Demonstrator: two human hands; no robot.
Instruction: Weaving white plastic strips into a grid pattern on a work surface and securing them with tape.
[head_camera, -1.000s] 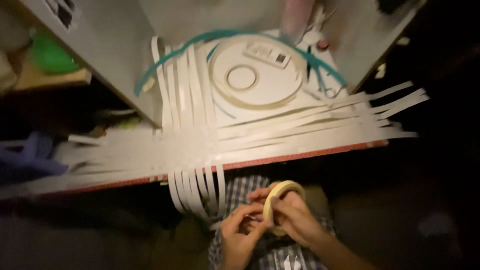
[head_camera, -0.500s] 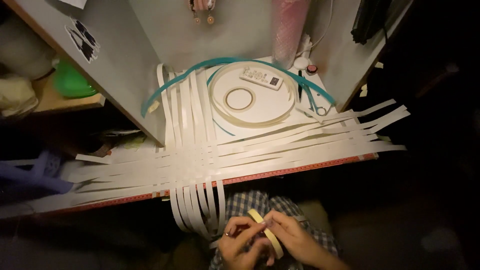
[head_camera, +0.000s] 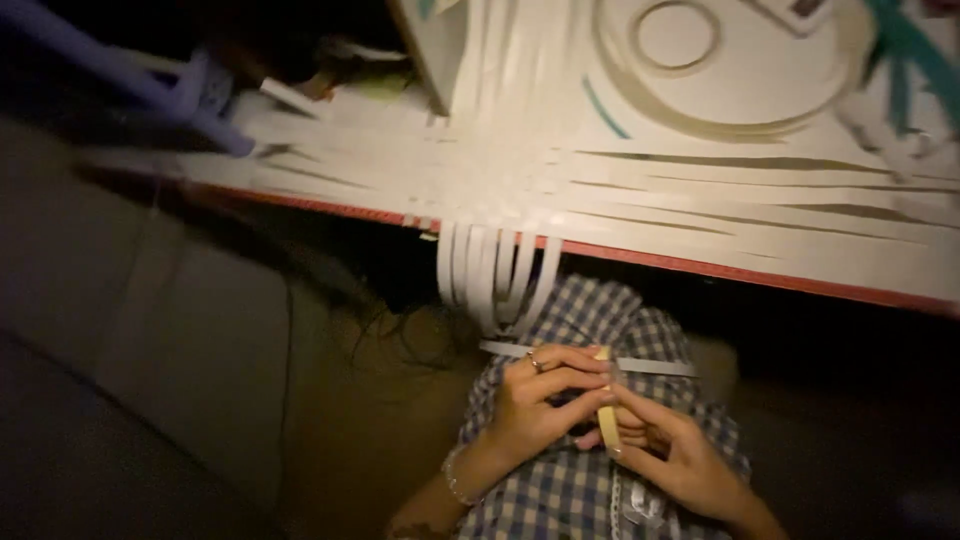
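I see both hands closed on the tape roll (head_camera: 606, 405) above my lap, left hand (head_camera: 540, 405) and right hand (head_camera: 672, 455) pinching its rim; it looks light, stiff-cored, sticky, best gripped by the edges.

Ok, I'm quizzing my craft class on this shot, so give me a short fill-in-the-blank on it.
1. Both hands, left hand and right hand, hold a roll of ____ between them.
2. The pale strips on the table are laid ____ each other.
3. The table's front edge is coloured ____.

Missing words: tape; across; red
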